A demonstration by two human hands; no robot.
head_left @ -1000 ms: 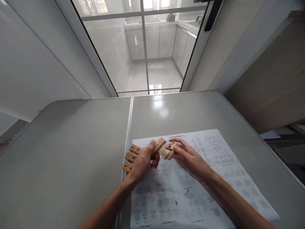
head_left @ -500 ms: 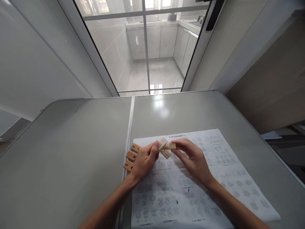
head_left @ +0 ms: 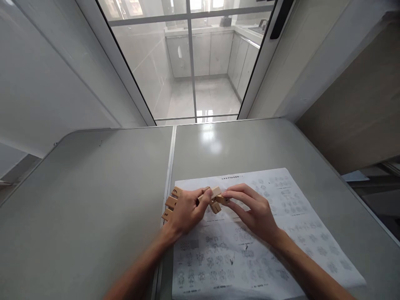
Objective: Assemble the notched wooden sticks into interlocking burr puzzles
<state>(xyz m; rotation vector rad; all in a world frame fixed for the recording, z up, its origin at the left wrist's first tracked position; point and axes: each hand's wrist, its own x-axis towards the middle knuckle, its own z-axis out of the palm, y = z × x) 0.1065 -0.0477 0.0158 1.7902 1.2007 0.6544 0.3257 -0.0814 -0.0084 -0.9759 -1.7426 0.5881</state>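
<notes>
Above the printed paper sheet [head_left: 225, 266], my left hand [head_left: 189, 210] is closed on a small group of pale wooden blocks [head_left: 216, 192], thumb on top. One block [head_left: 215, 207] of the group points down toward the sheet. My right hand [head_left: 254, 208] pinches a wooden block with a dark mark [head_left: 222, 200] between thumb and fingers, and this block touches the group. Several numbered wooden blocks [head_left: 171, 202] lie by the sheet's left edge, just left of my left hand, which partly covers them.
The grey table [head_left: 93, 187] has a metal seam [head_left: 171, 158] running away from me, left of the sheet. Beyond the table's far edge stands a glass-paned door [head_left: 215, 54] with cabinets behind it. A brown panel [head_left: 353, 96] is at the right.
The block in my right hand has tilted, and a dark mark now shows on its end. The group in my left hand has turned slightly. Both hands stay in nearly the same place.
</notes>
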